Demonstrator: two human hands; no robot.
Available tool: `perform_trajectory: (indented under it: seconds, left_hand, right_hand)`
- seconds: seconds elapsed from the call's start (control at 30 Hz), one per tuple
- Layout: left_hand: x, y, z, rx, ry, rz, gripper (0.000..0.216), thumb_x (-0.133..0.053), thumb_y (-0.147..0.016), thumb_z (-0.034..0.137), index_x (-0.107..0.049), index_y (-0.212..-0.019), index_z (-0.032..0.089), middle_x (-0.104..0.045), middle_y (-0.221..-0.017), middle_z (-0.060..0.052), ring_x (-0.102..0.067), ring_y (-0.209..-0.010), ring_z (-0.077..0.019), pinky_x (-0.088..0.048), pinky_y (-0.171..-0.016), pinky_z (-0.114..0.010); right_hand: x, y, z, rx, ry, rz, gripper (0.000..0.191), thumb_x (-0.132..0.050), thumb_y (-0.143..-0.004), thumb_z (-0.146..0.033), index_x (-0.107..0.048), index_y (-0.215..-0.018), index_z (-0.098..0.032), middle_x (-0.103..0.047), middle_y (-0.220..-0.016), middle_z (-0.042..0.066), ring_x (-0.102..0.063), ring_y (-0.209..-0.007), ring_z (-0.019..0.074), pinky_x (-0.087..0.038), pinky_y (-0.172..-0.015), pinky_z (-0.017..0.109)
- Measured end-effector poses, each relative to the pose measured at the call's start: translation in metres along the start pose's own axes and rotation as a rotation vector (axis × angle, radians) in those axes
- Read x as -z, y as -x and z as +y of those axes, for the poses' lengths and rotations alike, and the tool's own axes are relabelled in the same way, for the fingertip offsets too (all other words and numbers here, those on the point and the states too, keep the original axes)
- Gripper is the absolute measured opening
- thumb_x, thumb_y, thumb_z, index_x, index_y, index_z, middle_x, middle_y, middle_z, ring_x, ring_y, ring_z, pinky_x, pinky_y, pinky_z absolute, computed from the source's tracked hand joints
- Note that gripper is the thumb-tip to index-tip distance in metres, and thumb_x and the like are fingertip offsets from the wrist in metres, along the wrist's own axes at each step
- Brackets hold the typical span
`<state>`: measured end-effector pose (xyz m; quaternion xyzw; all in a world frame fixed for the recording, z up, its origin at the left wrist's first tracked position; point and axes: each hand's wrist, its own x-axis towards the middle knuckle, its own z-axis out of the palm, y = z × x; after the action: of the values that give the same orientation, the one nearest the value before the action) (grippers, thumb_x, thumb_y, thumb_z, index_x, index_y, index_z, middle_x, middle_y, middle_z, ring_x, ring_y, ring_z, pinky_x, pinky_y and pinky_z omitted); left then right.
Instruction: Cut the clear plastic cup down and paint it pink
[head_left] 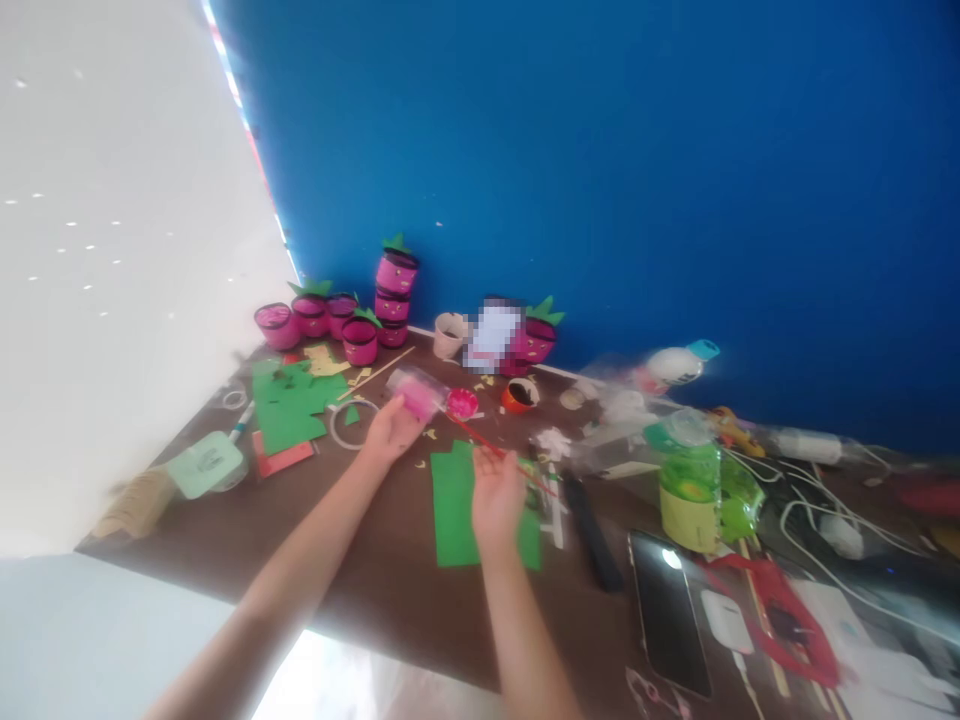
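Observation:
My left hand (397,428) is closed around a clear plastic cup (418,388), tilted on its side, with pink colour over part of it. In my right hand (498,488) a thin red paintbrush (480,436) lies across the fingers, its far end pointing at the cup and a small dish of pink paint (462,403). Under the right hand and wrist is a sheet of green paper (454,510). Just behind stands an orange pot with dark contents (519,396). Motion blur softens the fingers.
Pink pots with green leaf tops (360,340) stand along the blue wall, some stacked. Cut green paper (292,405) and a tape roll (354,424) lie left. Rightward are a black phone (669,612), a green bottle piece (690,500), white cables (810,510) and red scissors (795,620).

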<state>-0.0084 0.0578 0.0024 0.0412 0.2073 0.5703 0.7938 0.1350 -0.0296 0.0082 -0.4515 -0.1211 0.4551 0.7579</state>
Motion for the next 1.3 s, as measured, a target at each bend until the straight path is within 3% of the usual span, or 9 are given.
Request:
perform_trajectory:
  seconds: [0.33,0.67,0.83,1.07,1.3]
  left_hand:
    - [0.004,0.002,-0.003,0.06,-0.106,-0.133,0.034,-0.055,-0.07,0.011,-0.058,-0.104,0.012,-0.068,-0.098,-0.009,-0.056,-0.109,-0.0227,-0.03,-0.107,-0.039]
    - [0.011,-0.002,0.003,0.021,-0.058,-0.054,0.031,-0.051,-0.073,0.016,-0.059,-0.103,0.015,-0.069,-0.096,-0.008,-0.054,-0.112,-0.023,-0.032,-0.105,-0.039]
    - [0.01,-0.002,0.004,-0.004,-0.011,-0.069,0.031,-0.048,-0.076,0.02,-0.058,-0.105,0.018,-0.069,-0.099,-0.006,-0.053,-0.114,-0.0221,-0.032,-0.105,-0.041]
    - [0.01,0.0,-0.004,0.058,-0.104,-0.103,0.034,-0.054,-0.071,0.014,-0.058,-0.105,0.014,-0.068,-0.098,-0.009,-0.055,-0.111,-0.0238,-0.032,-0.105,-0.041]
    - [0.015,-0.004,0.001,-0.002,-0.007,-0.055,0.032,-0.048,-0.076,0.019,-0.058,-0.107,0.019,-0.068,-0.102,-0.006,-0.052,-0.115,-0.0214,-0.033,-0.105,-0.04]
  right_hand:
    - [0.005,-0.005,0.011,-0.118,-0.04,-0.009,0.031,-0.061,-0.075,-0.046,-0.053,-0.078,-0.016,-0.063,-0.074,0.002,-0.064,-0.08,0.0148,-0.047,-0.091,0.041]
    - [0.012,-0.011,0.006,-0.195,-0.125,0.025,0.022,-0.058,-0.079,-0.039,-0.05,-0.075,-0.019,-0.061,-0.068,-0.001,-0.063,-0.073,0.0122,-0.048,-0.089,0.037]
    - [0.012,-0.009,0.009,-0.126,-0.078,0.044,0.024,-0.057,-0.079,-0.041,-0.05,-0.076,-0.019,-0.06,-0.068,-0.001,-0.063,-0.072,0.012,-0.047,-0.089,0.038]
    - [0.005,-0.003,0.01,-0.106,-0.045,-0.05,0.029,-0.059,-0.076,-0.047,-0.053,-0.078,-0.018,-0.061,-0.073,0.001,-0.062,-0.077,0.014,-0.047,-0.089,0.041]
    - [0.012,-0.008,0.009,-0.124,-0.055,0.004,0.026,-0.057,-0.078,-0.044,-0.051,-0.076,-0.019,-0.059,-0.068,-0.002,-0.061,-0.072,0.0126,-0.049,-0.086,0.039]
